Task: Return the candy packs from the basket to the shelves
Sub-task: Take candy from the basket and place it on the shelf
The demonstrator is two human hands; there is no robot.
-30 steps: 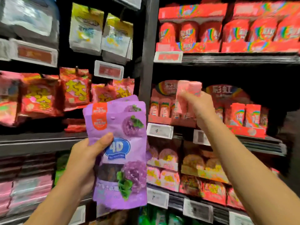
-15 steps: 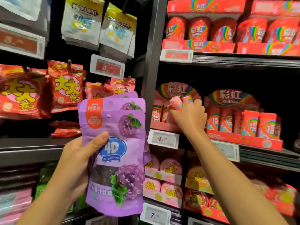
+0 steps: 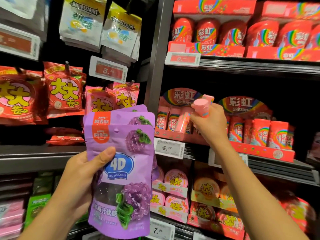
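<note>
Nearest the camera, my left hand [image 3: 81,172] grips a fanned stack of purple pouches [image 3: 121,172], thumb pressed on the front face beside the blue "4D" badge, fingers curled behind. I judge these pouches light, soft and slick: the film would crumple and slide under a loose grip, so the flat upper half, clear of the lumpy filled bottom, is the place to hold. Each pouch is violet, with an orange brand tab at the top left corner, grape pictures and a dark window low on the front. I count at least three, though the rear ones are mostly hidden.

Beyond the pouches and to their right, my right hand [image 3: 210,123] is curled around pink tubes [image 3: 201,105], two as far as I can tell, their round caps standing above the fist. I judge them stiff, light and smooth, apt to roll, and best gripped around the barrel.

Farther right of the pouches, just behind that hand, a red tray [image 3: 174,135] on the shelf holds upright tubes of the same kind, above a price tag [image 3: 168,147] marked 4.50.
</note>
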